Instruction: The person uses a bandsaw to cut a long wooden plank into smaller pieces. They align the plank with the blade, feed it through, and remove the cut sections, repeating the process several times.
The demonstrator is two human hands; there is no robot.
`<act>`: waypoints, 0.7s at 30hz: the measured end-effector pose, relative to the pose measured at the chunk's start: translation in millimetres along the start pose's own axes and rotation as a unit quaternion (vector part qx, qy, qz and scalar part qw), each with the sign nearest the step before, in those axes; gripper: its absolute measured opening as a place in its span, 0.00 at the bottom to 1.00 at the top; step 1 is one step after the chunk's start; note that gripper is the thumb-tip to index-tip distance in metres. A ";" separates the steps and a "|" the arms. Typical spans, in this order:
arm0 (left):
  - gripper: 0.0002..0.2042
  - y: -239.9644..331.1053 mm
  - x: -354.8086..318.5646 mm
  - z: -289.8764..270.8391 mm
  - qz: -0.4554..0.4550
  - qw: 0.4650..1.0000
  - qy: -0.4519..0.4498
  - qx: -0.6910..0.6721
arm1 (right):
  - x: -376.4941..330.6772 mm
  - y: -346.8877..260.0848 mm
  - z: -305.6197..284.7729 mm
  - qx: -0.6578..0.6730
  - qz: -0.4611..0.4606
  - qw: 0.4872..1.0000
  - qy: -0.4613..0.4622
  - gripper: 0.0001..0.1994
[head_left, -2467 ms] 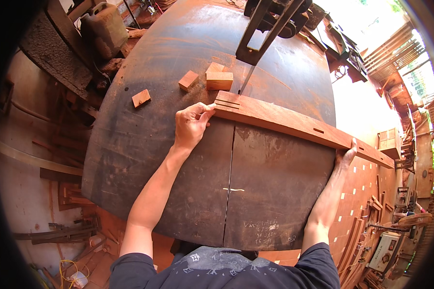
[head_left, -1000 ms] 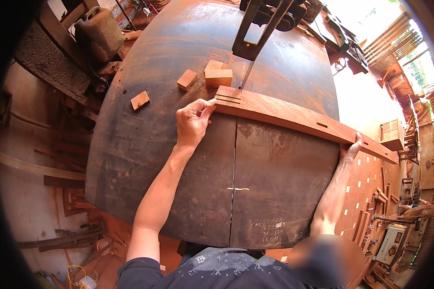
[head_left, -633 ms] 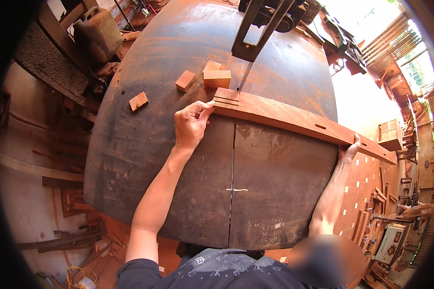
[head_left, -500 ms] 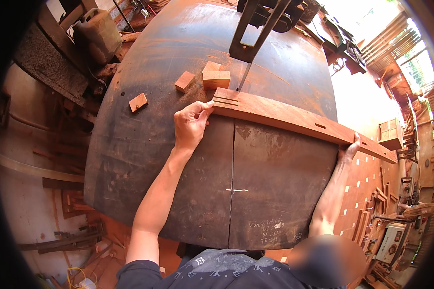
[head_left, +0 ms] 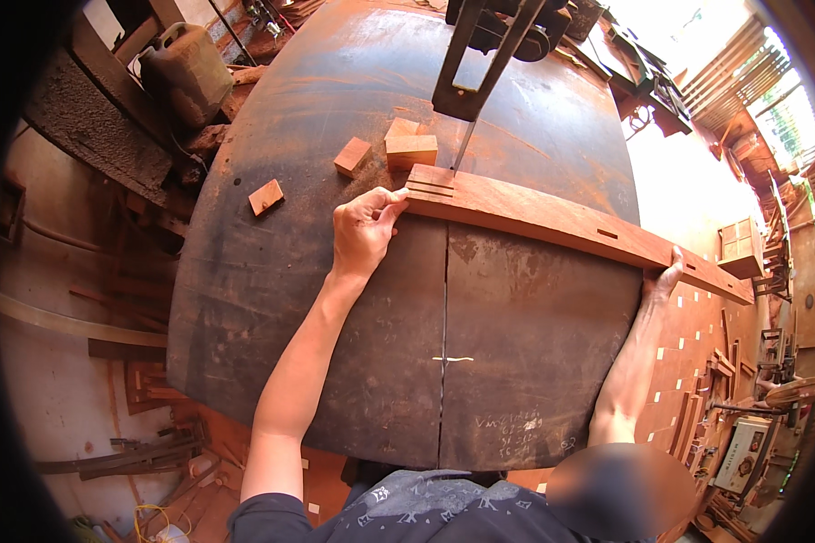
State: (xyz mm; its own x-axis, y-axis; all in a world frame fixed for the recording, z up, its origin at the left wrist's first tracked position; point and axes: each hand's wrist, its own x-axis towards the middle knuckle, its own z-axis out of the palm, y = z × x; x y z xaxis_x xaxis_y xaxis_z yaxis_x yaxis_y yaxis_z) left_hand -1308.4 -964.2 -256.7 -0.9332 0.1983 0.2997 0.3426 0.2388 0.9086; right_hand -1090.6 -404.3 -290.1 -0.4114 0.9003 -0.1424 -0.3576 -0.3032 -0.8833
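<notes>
A long reddish timber [head_left: 534, 208] lies across the dark metal saw table [head_left: 371, 362], its right part jutting past the table's edge. Slots are cut into its left end, and small mortises show farther right. My left hand [head_left: 362, 231] pinches that slotted end between thumb and fingers. Towards the other end, my right hand [head_left: 664, 274] grips the timber with the thumb on top; its fingers are mostly hidden beneath. The thin bandsaw blade [head_left: 465, 145] stands at the timber's far edge, near the inner ends of the slots. Above it hangs the dark blade guard [head_left: 466, 95].
Several wood offcuts, among them one block [head_left: 412, 151] beside the timber's end and another [head_left: 265, 196] farther left, lie on the table. A dusty jerrycan [head_left: 186, 72] stands at the far left. Wood strips [head_left: 688, 421] lie on the tiled floor at right.
The whole view has shifted slightly. My hands and the timber keep the same place against the blade and table.
</notes>
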 end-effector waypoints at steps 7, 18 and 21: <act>0.01 -1.5 0.7 2.5 0.009 0.999 0.014 -0.034 | -4.6 -2.6 4.6 -0.006 -0.002 1.000 -0.006 0.24; 0.01 -2.8 0.1 2.2 0.013 0.998 0.008 -0.055 | -2.0 -5.4 0.4 -0.019 -0.001 1.000 0.011 0.23; 0.02 -3.4 -1.6 0.2 0.016 0.999 0.009 -0.051 | -5.1 -2.2 5.9 -0.014 -0.007 1.000 0.018 0.23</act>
State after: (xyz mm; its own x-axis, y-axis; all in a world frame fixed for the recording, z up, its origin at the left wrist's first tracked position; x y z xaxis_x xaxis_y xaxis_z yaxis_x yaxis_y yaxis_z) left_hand -1308.0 -965.1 -260.3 -0.9237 0.1878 0.3338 0.3608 0.1340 0.9230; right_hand -1092.7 -410.1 -284.8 -0.3765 0.9148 -0.1462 -0.3389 -0.2828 -0.8973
